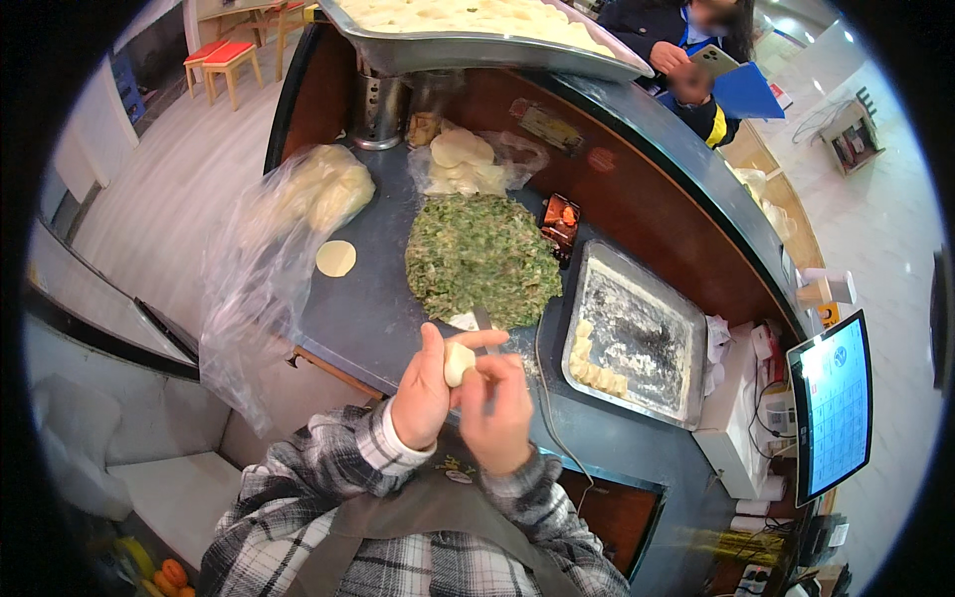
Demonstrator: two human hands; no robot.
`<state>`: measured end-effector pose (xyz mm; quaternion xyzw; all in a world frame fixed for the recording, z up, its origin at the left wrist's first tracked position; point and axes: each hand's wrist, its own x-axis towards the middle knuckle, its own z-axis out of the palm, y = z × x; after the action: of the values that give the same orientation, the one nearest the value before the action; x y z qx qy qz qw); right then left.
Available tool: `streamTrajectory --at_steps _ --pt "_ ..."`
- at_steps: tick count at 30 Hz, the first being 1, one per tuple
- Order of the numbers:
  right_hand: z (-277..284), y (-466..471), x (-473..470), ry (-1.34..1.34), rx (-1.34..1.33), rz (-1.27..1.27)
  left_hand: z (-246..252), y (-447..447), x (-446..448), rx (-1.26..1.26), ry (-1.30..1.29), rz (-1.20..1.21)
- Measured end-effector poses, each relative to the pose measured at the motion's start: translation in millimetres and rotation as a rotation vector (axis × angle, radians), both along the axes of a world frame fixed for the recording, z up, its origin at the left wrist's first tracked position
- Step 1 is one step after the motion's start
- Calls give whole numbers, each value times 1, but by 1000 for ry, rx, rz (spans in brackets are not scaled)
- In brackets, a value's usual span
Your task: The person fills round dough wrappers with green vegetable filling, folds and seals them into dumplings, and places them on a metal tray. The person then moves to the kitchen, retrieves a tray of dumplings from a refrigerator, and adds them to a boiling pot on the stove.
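A small pale dumpling (457, 363) is held between my two hands above the counter's near edge. My left hand (420, 399) cradles it against the fingers, thumb pointing up. The fingertips of my right hand (496, 418) pinch its near right side. Just beyond lies a large mound of chopped green filling (485, 254), with a flat metal blade (483, 319) resting at its near edge. A single round dough wrapper (336, 258) lies left of the mound. To the right, a metal tray (642, 328) dusted with flour holds several dumplings (589, 366) along its near left side.
More wrappers (462, 153) lie on plastic behind the filling. A plastic bag of dough (328, 186) overhangs the left edge. A large tray (485, 52) sits on the raised ledge; a person (679, 45) holds a phone beyond. A cable (548, 418) runs beside the floured tray.
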<state>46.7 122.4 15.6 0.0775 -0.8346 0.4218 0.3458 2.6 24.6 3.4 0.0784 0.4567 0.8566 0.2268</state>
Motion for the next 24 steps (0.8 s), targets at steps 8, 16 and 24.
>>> streamTrajectory --at_steps 8,16,24 --pt "-11 10 -4 88 24 -1 3 -4 1 -125 84 -18" --pt "2 42 8 -212 -319 364 4 9 6 -410 815 122" --pt "-16 37 12 -235 -682 189 11 0 -1 -673 888 154"
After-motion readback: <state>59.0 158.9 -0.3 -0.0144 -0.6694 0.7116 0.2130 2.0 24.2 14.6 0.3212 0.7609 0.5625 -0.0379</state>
